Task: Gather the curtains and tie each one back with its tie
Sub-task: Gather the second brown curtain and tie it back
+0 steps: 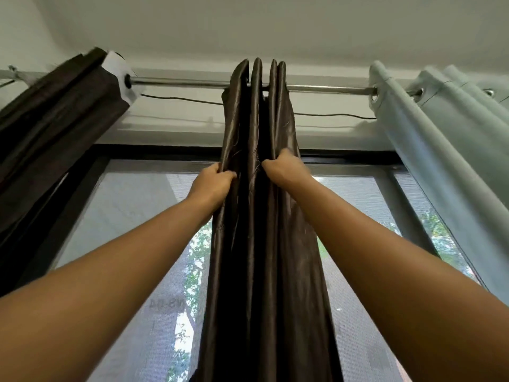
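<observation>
Reaching upward, both bare arms met a shiny dark brown curtain (264, 216) that hung bunched in folds from the middle of a metal rod (192, 83). The left hand (213, 183) pinched the curtain's left folds; the right hand (283, 168) gripped its right folds, slightly higher. A darker curtain (55, 128) hung at far left, a pale green curtain (446, 150) at far right, before a screened window (132, 230).

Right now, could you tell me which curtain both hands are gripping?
The glossy brown middle curtain; left hand and right hand pinch its folds. The matte dark curtain and pale curtain hang untouched.
</observation>
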